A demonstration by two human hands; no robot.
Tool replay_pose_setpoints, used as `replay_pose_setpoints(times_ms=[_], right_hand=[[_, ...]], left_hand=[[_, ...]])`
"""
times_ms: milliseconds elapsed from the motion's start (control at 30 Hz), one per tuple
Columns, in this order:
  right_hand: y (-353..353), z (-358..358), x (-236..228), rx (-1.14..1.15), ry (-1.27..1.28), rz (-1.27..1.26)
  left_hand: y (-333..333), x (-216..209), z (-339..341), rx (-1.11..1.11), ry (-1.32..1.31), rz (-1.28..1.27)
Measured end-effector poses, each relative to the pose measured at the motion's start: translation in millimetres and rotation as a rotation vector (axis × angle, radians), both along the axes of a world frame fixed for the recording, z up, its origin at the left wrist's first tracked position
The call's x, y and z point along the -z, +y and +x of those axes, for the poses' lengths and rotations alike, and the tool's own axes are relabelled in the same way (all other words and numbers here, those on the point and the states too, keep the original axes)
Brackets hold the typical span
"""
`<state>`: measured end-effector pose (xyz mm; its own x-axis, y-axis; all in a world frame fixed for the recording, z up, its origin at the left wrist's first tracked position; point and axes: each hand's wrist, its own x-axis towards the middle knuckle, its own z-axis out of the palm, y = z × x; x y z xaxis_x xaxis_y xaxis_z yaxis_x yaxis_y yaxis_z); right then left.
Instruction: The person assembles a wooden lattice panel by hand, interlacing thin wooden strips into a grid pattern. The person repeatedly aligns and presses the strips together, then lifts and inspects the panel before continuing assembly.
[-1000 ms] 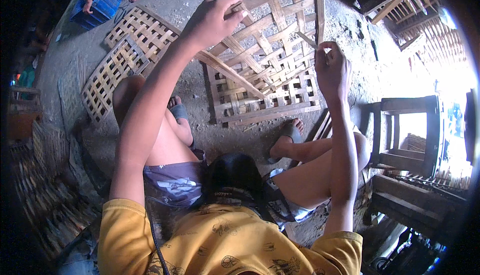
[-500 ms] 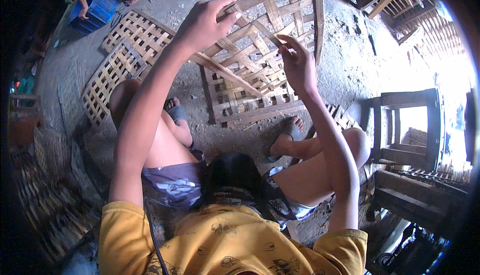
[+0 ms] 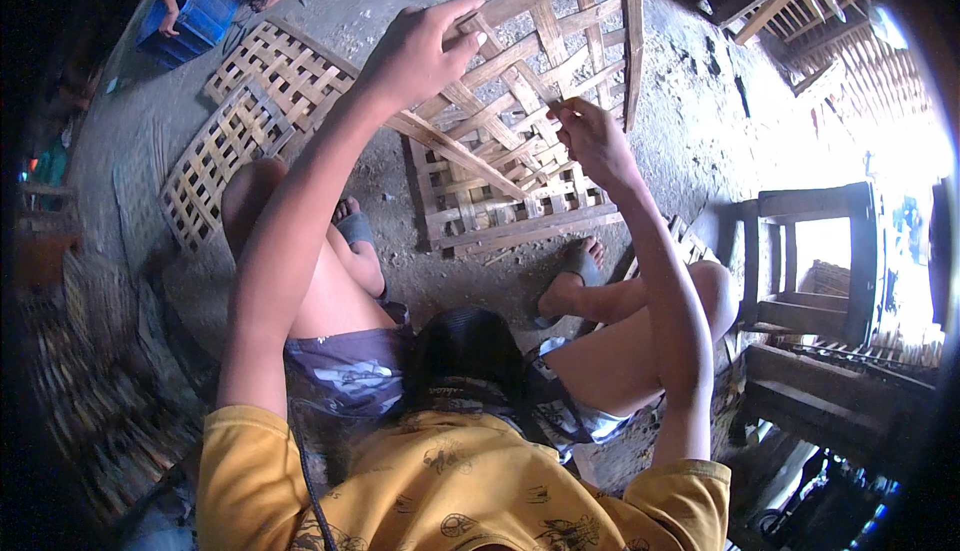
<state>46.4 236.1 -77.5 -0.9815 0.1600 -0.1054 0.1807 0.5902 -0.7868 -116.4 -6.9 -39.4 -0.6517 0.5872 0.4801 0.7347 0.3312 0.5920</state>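
Observation:
A woven bamboo panel point(image 3: 522, 91) with a wooden frame is held up at a tilt in front of me. My left hand point(image 3: 425, 56) is closed on its left side, fingers and thumb apart across the edge slat. On the other side, my right hand point(image 3: 597, 146) pinches a thin bamboo strip of the open weave, fingertips pressed together. Below the raised panel, a second framed bamboo panel point(image 3: 540, 229) lies on the ground between my feet, partly covered by the first.
More woven panels point(image 3: 225, 141) lie on the ground at the left. A blue crate point(image 3: 190, 26) stands at the far left, with another person's hand point(image 3: 168, 26) beside it. A wooden stool frame point(image 3: 865, 261) is at my right. Slatted bamboo pieces point(image 3: 850, 11) stand at the far right.
My right hand has come slightly nearer to me, with its fingertips lower on the weave. The left hand and the raised panel have barely moved.

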Motion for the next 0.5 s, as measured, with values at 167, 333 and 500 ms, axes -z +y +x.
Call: replay_pose_setpoints(times_ms=[167, 333, 500], right_hand=[[4, -8, -9, 0.051, -0.254, 0.052], [-18, -8, -1, -0.040, -0.065, -0.325], [-4, 6, 3, -0.088, -0.237, 0.386]], left_hand=[[-8, -1, 0, 0.000, -0.005, 0.001], [-33, 1, -2, -0.064, 0.022, -0.052], [-3, -12, 10, -0.030, -0.080, -0.002]])
